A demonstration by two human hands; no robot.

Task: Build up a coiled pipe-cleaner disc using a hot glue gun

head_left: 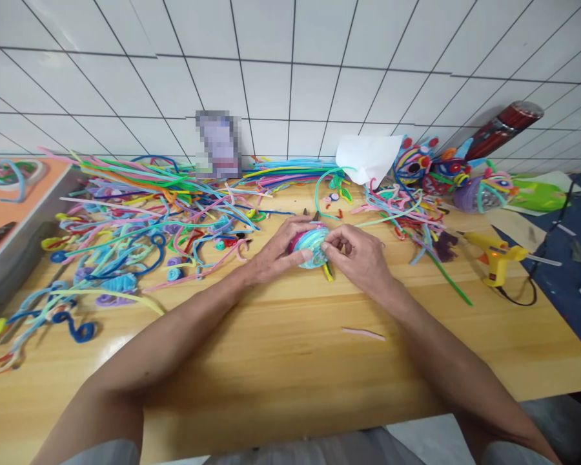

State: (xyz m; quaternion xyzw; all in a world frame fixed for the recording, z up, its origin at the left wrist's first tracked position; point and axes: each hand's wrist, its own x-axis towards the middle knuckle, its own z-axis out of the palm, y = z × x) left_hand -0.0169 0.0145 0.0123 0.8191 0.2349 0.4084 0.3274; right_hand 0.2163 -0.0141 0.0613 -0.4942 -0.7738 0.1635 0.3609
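Between my hands, low over the wooden table (252,361), is a round ball wrapped in pipe cleaners (312,247), mostly light blue and green with a dark pink part at its left. My left hand (281,248) grips it from the left, thumb along the near side. My right hand (358,255) is at its right side, thumb and forefinger pinched together against the surface; anything in the pinch is too small to make out. A yellow and dark piece (328,271) sticks out below the ball. Dark tips (311,214) show just behind it.
Loose pipe cleaners (140,226) cover the table's left and back, with another heap (401,210) at right. A yellow glue gun (498,258) with a lit light and cord lies right. Finished wrapped figures (414,161) and a red cylinder (508,126) stand near the tiled wall. A pink strip (363,333) lies in front.
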